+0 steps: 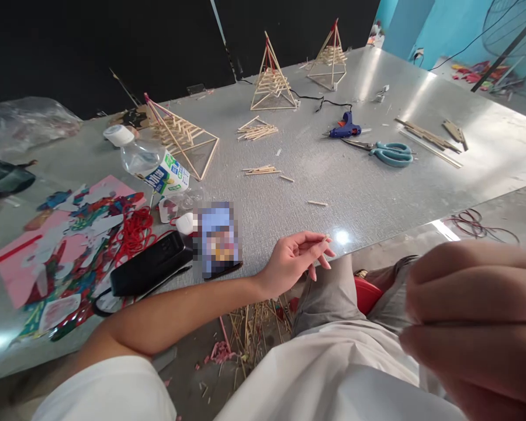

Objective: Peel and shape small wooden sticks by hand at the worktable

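My left hand [294, 260] rests at the near edge of the grey table [359, 193], palm up, fingers curled, pinching a short thin wooden stick [323, 240]. My right hand [477, 321] is very close to the camera at the lower right, blurred, its fingers pressed together; anything in them is hidden. A phone [219, 240] lies on the table just left of my left hand.
Three stick pyramids [182, 137], [272, 79], [331, 58] stand on the table, with loose stick piles [258, 131], a blue glue gun [344, 127], teal scissors [390, 153], a lying water bottle [151, 161], red cord [135, 231], a black case [151, 266] and coloured paper [65, 234]. Stick scraps litter the floor.
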`<state>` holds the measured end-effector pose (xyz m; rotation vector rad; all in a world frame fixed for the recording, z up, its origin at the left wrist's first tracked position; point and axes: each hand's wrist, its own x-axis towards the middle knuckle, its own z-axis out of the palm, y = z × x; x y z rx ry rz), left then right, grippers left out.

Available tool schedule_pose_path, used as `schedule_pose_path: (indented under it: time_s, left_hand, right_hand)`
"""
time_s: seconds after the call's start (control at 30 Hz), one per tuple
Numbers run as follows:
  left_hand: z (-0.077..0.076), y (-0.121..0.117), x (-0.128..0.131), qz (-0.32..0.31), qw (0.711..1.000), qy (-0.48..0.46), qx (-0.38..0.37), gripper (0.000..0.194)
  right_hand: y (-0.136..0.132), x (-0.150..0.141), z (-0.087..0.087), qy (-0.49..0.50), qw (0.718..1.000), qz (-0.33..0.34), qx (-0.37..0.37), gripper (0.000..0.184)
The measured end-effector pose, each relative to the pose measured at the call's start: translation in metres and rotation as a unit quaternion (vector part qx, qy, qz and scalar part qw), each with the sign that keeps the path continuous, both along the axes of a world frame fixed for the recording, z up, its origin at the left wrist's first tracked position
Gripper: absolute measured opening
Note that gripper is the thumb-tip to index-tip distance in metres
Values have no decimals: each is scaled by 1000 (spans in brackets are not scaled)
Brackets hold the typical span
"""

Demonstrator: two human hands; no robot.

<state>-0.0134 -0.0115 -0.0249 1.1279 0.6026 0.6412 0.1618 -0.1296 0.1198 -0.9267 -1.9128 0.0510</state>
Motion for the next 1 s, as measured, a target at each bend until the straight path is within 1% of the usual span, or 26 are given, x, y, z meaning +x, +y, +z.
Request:
schedule_pose_path:
  time_s: [0.07, 0.1, 0.13, 0.17, 0.2, 0.23, 0.27, 0.33, 0.4, 0.5, 0.6, 0.7, 0.87, 1.0]
  left_hand:
    - [0, 1, 0, 4, 1000, -6, 2, 45]
    - [-1, 1, 0, 5, 1000, -8, 4, 46]
    - [-2, 1, 0, 6, 1000, -10, 6, 47]
    - [-3, 2, 0, 10, 1000, -13, 8, 49]
    - [-4, 2, 0, 17, 1000, -14, 10, 51]
    - [-5, 2, 0, 27, 1000, -13, 11, 53]
    - [-6, 2, 0, 37, 999, -9, 12, 53]
    - [-7, 2, 1, 48, 999, 5, 14, 52]
    - [-6, 2, 0, 41, 999, 19, 16, 52]
    - [-3, 3, 0, 23, 999, 30, 12, 55]
    - [0, 4, 0, -8, 999, 38, 0, 56]
    - [3, 5, -1, -33, 999, 40, -3, 54]
    - [10, 4, -3, -36, 999, 34, 13, 45]
    - [16, 4, -5, -38, 998, 41, 38, 44]
  right_hand:
    - [17, 9, -17, -18, 998, 36, -47, 27]
    - [28, 13, -29, -17, 998, 55, -23, 23]
    - [40, 17, -43, -8, 999, 52, 10, 22]
    - [52, 20, -59, -16, 999, 33, 28, 26]
    - [63, 23, -75, -33, 999, 6, 19, 30]
    - [72, 27, -90, -49, 999, -15, -4, 31]
    - [79, 30, -105, -54, 998, -21, -29, 27]
    - [86, 36, -129, -21, 997, -5, -73, 21]
    - [88, 40, -144, 40, 994, 16, -102, 18]
    - [88, 38, -155, 120, 983, 20, -136, 13]
    - [89, 35, -159, 162, 973, 13, -165, 14]
    - [89, 34, -158, 183, 967, 26, -174, 15]
    - [89, 35, -156, 196, 959, 69, -191, 15]
    - [90, 36, -156, 197, 958, 96, -185, 15]
